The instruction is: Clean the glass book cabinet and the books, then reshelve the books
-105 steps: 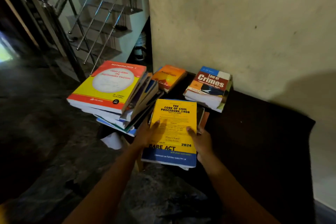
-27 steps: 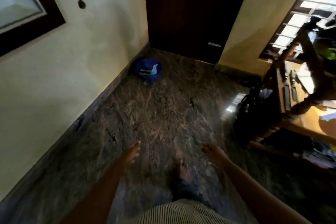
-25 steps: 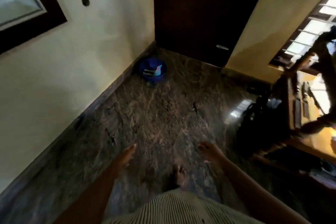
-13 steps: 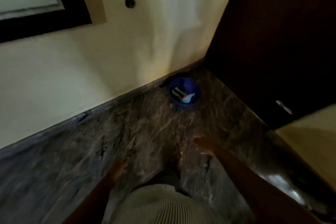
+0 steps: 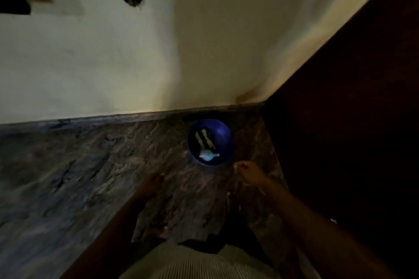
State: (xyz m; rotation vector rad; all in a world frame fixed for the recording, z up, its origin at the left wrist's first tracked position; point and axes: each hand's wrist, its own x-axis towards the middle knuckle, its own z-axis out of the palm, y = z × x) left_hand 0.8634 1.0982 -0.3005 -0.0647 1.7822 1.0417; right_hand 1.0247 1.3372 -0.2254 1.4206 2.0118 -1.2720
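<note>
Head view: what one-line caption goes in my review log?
Empty left hand and right hand extend toward a blue basin holding a striped cloth and a light-blue item on the floor.

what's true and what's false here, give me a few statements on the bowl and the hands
1. The blue bowl stands on the stone floor near the dark door. True.
2. The bowl is empty. False: a striped cloth and a light blue item lie in it.
3. The left hand and the right hand hold nothing. True.
4. The left hand is nearer the bowl than the right hand. False: the right hand is nearer.
</note>
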